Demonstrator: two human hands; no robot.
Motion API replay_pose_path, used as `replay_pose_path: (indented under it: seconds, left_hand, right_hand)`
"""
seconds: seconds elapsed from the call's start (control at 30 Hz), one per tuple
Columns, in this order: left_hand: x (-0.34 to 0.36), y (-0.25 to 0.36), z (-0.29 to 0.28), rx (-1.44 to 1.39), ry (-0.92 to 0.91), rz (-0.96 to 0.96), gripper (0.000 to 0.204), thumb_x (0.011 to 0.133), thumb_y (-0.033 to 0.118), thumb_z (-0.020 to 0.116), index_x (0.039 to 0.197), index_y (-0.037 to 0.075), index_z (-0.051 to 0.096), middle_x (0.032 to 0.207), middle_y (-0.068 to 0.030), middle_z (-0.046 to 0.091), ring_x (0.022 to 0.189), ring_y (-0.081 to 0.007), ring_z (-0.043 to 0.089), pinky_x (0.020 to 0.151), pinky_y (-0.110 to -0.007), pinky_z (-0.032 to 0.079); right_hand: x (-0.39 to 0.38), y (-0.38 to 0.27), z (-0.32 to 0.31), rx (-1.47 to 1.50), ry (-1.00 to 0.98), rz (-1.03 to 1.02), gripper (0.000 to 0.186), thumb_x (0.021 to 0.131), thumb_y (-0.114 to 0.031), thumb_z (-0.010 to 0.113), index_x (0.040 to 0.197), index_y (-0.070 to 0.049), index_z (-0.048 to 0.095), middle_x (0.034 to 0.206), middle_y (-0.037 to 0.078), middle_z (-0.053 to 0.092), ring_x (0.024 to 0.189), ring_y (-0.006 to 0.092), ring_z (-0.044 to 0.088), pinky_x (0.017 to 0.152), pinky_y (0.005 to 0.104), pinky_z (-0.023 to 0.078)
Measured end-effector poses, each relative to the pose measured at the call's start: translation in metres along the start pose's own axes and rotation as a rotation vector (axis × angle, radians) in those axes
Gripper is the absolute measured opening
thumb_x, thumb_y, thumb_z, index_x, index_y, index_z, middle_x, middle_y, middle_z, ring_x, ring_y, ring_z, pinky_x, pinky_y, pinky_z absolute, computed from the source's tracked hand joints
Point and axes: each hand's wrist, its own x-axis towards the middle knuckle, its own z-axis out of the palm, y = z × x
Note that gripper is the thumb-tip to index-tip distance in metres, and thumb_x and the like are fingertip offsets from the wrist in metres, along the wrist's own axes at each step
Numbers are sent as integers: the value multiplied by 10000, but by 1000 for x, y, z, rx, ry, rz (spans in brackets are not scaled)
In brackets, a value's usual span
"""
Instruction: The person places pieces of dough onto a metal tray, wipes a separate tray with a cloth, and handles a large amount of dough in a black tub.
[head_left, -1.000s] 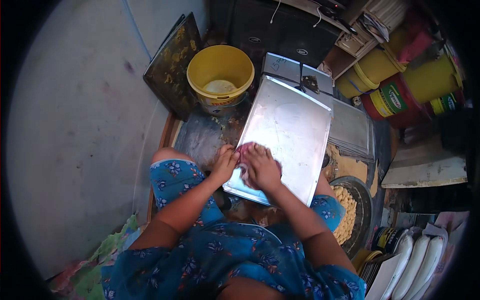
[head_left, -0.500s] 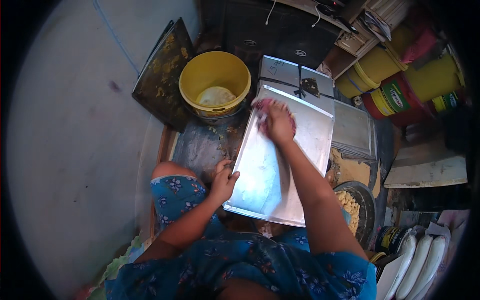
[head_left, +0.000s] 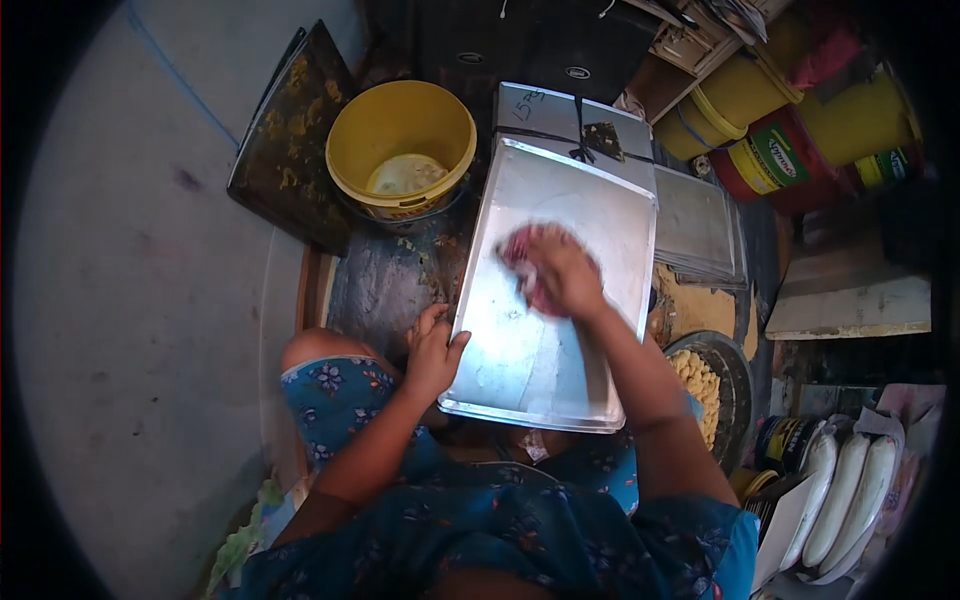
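While the left grip rests half-open against the tray, the cloth, shifted mid-tray, lies clutched beneath the right grip.

The metal tray looks smooth and glossy

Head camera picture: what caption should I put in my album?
Right fingers hold a reddish cloth on a shiny metal tray, left fingers at its edge, a yellow bucket nearby.

Both forearms are slanting inward from the lower frame — the left grip is curling left of centre, thumb apart from fingers; the right grip, blurred, is bending palm-down at mid-frame.
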Motion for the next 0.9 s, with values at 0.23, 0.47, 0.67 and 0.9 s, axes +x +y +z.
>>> replay_pose_path:
  seconds: [0.23, 0.47, 0.67, 0.9]
  left_hand:
    - [4, 11, -1, -6, 25, -14, 340, 865, 294, 587, 752, -23, 546, 1228, -209, 494, 1103, -376, 470, 934, -461, 324]
    - [-5, -4, 3, -67, 55, -111, 307, 854, 275, 598, 749, -11, 558, 1234, -189, 497, 1126, -361, 469, 946, -449, 320]
    - [-10, -12, 0, -166, 79, -171, 313, 855, 280, 596, 714, 7, 536, 1234, -159, 490, 1105, -320, 477, 952, -435, 312]
    - [-7, -4, 7, -208, 120, -106, 305, 844, 239, 608, 705, -19, 522, 1211, -201, 492, 1064, -335, 489, 933, -421, 357]
  right_hand:
    - [98, 134, 9, -316, 666, 246, 424, 801, -171, 569, 1191, -10, 534, 1230, 194, 540, 1181, 364, 472, 1061, 441, 285]
    - [71, -57, 115, -128, 403, -311, 473, 762, -112, 577, 1223, -29, 514, 1254, 197, 526, 1200, 346, 473, 1055, 445, 307]
    - [113, 2, 34, -90, 461, -17, 452, 807, -132, 493, 1238, 3, 494, 1191, 212, 558, 1118, 378, 511, 1008, 449, 351]
    - [37, 193, -35, 98, 845, 603, 287, 859, -174, 459, 1039, -62, 651, 1081, 177, 632, 1059, 341, 571, 926, 421, 419]
